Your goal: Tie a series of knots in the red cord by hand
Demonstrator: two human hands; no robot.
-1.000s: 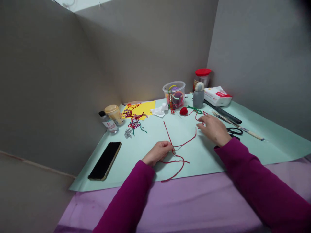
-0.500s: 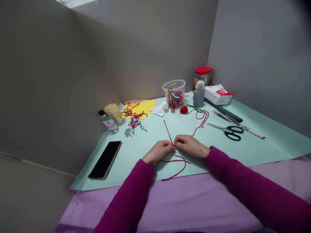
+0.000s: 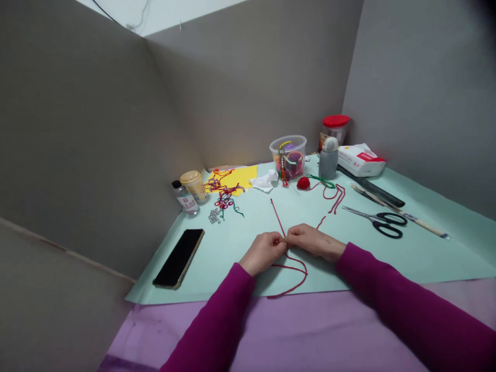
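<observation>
Red yarn (image 3: 278, 217) runs up from between my fingertips, and its tail loops below them on the pale green sheet (image 3: 217, 258). My left hand (image 3: 264, 251) is closed in a pinch on the yarn. Fingertip to fingertip with it, my right hand (image 3: 313, 240) also pinches the yarn. Whatever knot or small piece sits between the fingertips is too small to make out. A short red strand shows beyond my right hand. To the right lie scissors (image 3: 377, 220) with black handles, their blades slightly apart.
A phone (image 3: 180, 258) lies at the left, near a small bottle (image 3: 186, 199), metal rings (image 3: 214, 216) and tangled threads (image 3: 228, 192). Toward the back stand a clear tub (image 3: 289, 155) of yarn, a red yarn ball (image 3: 303, 183), a grey bottle (image 3: 328, 163) and a tissue pack (image 3: 360, 160).
The view has shifted, so everything sits a little further right and lower. Both hands stay together at the yarn, the fingertips now closer to each other.
</observation>
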